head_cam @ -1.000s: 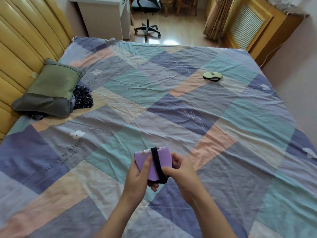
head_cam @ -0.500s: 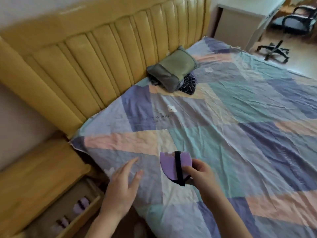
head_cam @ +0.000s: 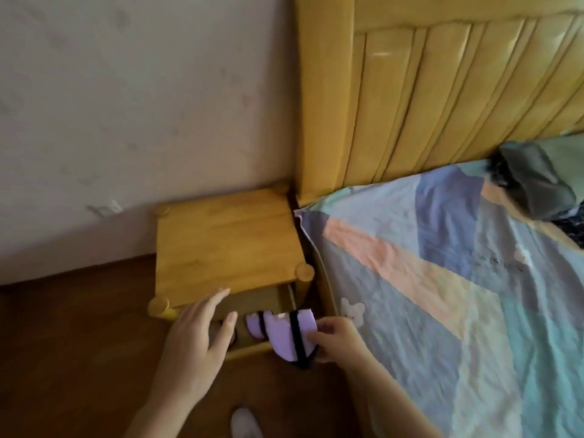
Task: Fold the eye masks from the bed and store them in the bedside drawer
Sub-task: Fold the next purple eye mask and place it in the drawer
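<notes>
My right hand (head_cam: 336,338) pinches a folded purple eye mask (head_cam: 286,336) with a black strap, holding it over the front edge of the open bedside drawer (head_cam: 252,347). Inside the drawer lies another folded purple eye mask (head_cam: 254,324) with a black strap, partly hidden by the one I hold. My left hand (head_cam: 197,339) hovers with fingers spread over the left part of the drawer, holding nothing. The drawer belongs to a yellow wooden nightstand (head_cam: 227,245) beside the bed (head_cam: 458,295).
The nightstand stands against a pale wall (head_cam: 142,105), next to the yellow padded headboard (head_cam: 442,99). A grey-green pillow (head_cam: 534,181) lies at the bed's head. Brown wooden floor (head_cam: 72,343) lies below, with a pale slipper (head_cam: 245,423) near the bottom edge.
My view swung from the bed to the nightstand. My left hand let go of the mask and moved over the drawer. My right hand carried the mask from the bed to the drawer.
</notes>
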